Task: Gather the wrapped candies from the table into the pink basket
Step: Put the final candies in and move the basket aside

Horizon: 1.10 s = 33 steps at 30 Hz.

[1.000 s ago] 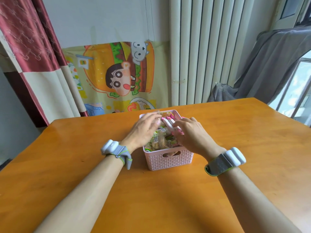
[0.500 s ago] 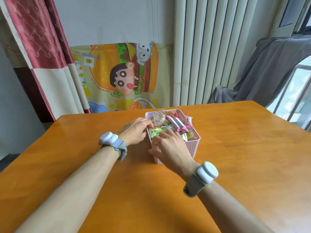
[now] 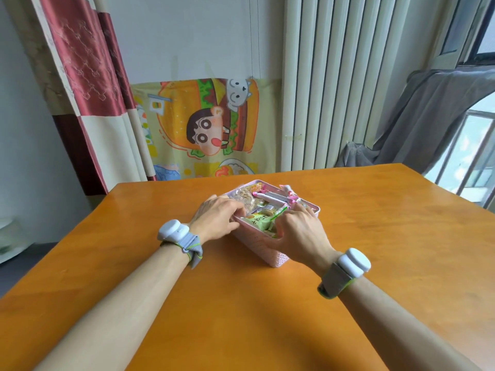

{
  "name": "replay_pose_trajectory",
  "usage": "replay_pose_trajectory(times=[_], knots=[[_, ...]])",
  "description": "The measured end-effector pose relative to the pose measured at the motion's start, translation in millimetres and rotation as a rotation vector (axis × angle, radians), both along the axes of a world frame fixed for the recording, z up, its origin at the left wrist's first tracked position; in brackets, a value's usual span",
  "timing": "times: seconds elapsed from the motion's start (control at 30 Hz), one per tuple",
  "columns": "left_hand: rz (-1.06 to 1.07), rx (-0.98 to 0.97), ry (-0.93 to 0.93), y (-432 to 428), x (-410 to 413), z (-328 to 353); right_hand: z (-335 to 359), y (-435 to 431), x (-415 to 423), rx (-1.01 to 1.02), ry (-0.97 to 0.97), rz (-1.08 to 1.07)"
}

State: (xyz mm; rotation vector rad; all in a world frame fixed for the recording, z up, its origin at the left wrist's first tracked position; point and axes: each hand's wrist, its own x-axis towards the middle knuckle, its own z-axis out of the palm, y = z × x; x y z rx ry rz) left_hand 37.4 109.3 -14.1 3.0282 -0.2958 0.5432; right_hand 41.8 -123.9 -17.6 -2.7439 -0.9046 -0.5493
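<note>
Left hand (image 3: pixel 218 218) and right hand (image 3: pixel 300 234) are gripping the pink basket (image 3: pixel 267 250) at nine and four o'clock, fingers (image 3: pixel 234 211) curled; candies (image 3: pixel 258 219) appearing gathered, release likely next.

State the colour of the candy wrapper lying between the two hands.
The wrapper is light green; head view shows it best.

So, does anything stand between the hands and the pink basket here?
Nothing visible does. The left hand grips the pink basket at its left rim, the right hand grips its near right rim, and the wrapped candies lie inside it.
</note>
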Motion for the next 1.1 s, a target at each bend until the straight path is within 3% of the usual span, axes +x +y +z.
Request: replay_pose_trajectory(times=[0.27, 0.43, 0.5, 0.67, 0.9, 1.1], knots=[[-0.075, -0.007, -0.083, -47.7, -17.5, 6.7, 2.4, -41.3, 6.7, 0.003, 0.01, -0.132], [-0.098, -0.229, 0.073, -64.1, 1.6, 12.4, 0.3, -58.7, 24.0, 0.034, -0.015, -0.235], [-0.099, -0.285, 0.042, -68.1, 18.6, 15.8, -1.0, -62.2, 29.3, 0.054, -0.017, -0.248], [0.029, -0.134, 0.03, -65.2, 76.4, 24.5, -7.4, -60.5, 36.8, 0.041, -0.059, -0.221], [0.092, -0.212, 0.185, -54.9, 121.0, 26.8, -8.4, -61.2, 39.2, 0.049, -0.079, -0.181], [0.095, -0.219, 0.09, -35.3, 112.5, 29.9, -8.5, -61.7, 42.7, 0.077, -0.072, -0.165]])
